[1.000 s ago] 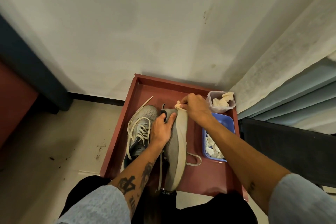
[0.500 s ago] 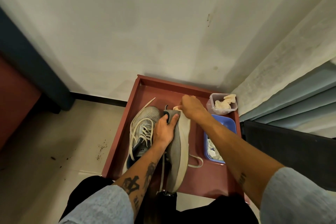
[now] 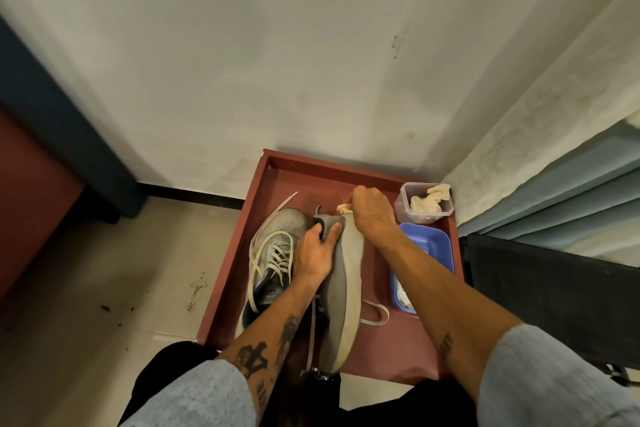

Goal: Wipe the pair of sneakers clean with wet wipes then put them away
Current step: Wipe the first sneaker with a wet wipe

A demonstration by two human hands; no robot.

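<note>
Two grey sneakers lie on a dark red tray [image 3: 391,350]. One sneaker [image 3: 277,246] rests upright on the left, its pale laces loose. The other sneaker [image 3: 343,291] is tipped on its side, its cream sole edge facing right. My left hand [image 3: 315,256] grips this tipped sneaker near its heel end. My right hand [image 3: 372,213] presses a crumpled wet wipe [image 3: 343,207] against the sneaker's far end; only a bit of the wipe shows past my fingers.
A clear plastic tub [image 3: 426,204] with crumpled wipes stands at the tray's far right corner. A blue dish [image 3: 433,246] sits just in front of it, partly behind my right forearm. White wall lies beyond, a grey curtain right, tiled floor with dirt specks left.
My right hand with the wipe has shifted slightly along the sneaker's far end. My left hand keeps its grip. The view has tilted a little.
</note>
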